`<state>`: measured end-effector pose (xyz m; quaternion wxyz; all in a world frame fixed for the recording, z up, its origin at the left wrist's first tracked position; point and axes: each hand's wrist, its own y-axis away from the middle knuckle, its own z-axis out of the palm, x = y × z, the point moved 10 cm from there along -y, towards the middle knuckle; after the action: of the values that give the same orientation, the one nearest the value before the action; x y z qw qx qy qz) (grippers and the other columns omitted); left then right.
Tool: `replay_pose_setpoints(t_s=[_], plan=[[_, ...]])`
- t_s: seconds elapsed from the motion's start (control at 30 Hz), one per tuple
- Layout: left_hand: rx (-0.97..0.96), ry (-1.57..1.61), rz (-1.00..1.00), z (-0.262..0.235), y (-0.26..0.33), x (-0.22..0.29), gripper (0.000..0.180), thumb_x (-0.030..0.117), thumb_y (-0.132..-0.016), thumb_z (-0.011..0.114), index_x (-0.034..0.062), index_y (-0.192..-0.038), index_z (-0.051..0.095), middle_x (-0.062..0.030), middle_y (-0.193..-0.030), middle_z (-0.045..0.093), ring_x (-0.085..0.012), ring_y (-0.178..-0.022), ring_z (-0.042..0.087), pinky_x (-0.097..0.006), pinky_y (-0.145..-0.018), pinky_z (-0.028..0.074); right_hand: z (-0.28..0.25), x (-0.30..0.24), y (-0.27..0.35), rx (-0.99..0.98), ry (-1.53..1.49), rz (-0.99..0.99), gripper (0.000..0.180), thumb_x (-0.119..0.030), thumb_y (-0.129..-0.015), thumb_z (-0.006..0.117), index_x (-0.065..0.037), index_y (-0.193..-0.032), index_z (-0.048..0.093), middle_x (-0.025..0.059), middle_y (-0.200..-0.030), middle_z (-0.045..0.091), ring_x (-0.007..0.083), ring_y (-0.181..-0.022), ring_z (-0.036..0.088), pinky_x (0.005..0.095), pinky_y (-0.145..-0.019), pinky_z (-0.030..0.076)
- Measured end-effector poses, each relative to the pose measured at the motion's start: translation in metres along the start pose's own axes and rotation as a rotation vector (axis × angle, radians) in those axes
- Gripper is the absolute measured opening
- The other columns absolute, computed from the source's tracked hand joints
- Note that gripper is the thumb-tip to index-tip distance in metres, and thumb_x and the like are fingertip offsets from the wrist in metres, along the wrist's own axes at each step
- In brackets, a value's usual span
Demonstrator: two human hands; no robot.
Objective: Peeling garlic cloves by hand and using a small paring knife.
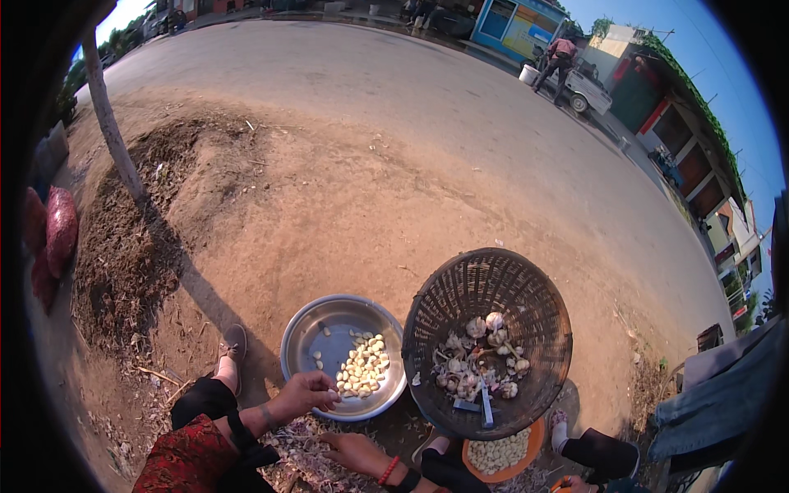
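My left hand (309,394) is closed in a pinch at the near rim of a silver metal basin (297,329), with what looks like a garlic clove between its fingertips. Peeled garlic cloves (363,366) lie in the basin, mostly toward its right side. Lower down, my right hand (358,453), with a red bead bracelet at the wrist, is open above a heap of garlic skins (308,450). To the right stands a dark woven basket (526,283) holding garlic bulbs (477,329) and a grey metal tool (485,404) whose kind I cannot tell.
Beyond the basket's near edge sits an orange bowl (538,435) of pale cloves. Another person's hand (579,486) is at the lower right, beside something orange. Red mesh sacks (61,230) and a tree trunk (111,123) stand left. A person (560,62) bends near a vehicle across the road.
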<state>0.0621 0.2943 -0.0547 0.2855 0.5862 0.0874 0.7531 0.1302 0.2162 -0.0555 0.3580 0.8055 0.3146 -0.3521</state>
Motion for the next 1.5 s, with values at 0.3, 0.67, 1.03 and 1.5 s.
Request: replay_pose_setpoints(t_s=[0.3,0.67,1.03,1.5], plan=[[0.011,-0.012,-0.004,-0.003,0.0,-0.004,0.011,0.002,-0.081,0.057,0.0017,-0.091,0.053,-0.0083,-0.08,0.063,-0.0128,-0.069,0.061,-0.023,-0.059,0.05,-0.001,0.0,0.0,-0.015,0.007,0.035,0.036,-0.026,-0.078,0.058,-0.009,-0.109,0.051,0.0148,-0.079,0.06,0.0332,-0.077,0.059,0.0422,-0.067,0.046],[-0.005,-0.021,-0.021,-0.001,0.0,-0.002,0.01,0.003,-0.082,0.057,0.003,-0.092,0.054,-0.008,-0.085,0.062,-0.0136,-0.074,0.061,-0.024,-0.06,0.051,-0.003,0.001,0.001,-0.047,-0.009,0.076,0.035,-0.024,-0.078,0.057,-0.006,-0.108,0.05,0.0187,-0.087,0.06,0.0359,-0.084,0.057,0.0445,-0.07,0.045],[-0.014,-0.003,-0.003,-0.001,0.0,-0.002,0.013,0.004,-0.082,0.057,0.0028,-0.094,0.054,-0.0075,-0.085,0.063,-0.0134,-0.075,0.061,-0.024,-0.062,0.051,-0.011,0.002,0.001,0.074,-0.014,0.017,0.037,-0.022,-0.077,0.058,-0.008,-0.11,0.05,0.0152,-0.078,0.06,0.0337,-0.076,0.059,0.0423,-0.067,0.046],[-0.013,0.037,-0.029,-0.002,0.001,-0.003,0.009,0.003,-0.081,0.059,0.0028,-0.088,0.053,-0.0084,-0.083,0.063,-0.0145,-0.073,0.062,-0.025,-0.06,0.05,-0.018,-0.002,0.0,0.085,-0.03,0.024,0.035,-0.02,-0.076,0.058,-0.008,-0.108,0.051,0.0144,-0.08,0.06,0.0325,-0.077,0.059,0.0412,-0.068,0.046]])
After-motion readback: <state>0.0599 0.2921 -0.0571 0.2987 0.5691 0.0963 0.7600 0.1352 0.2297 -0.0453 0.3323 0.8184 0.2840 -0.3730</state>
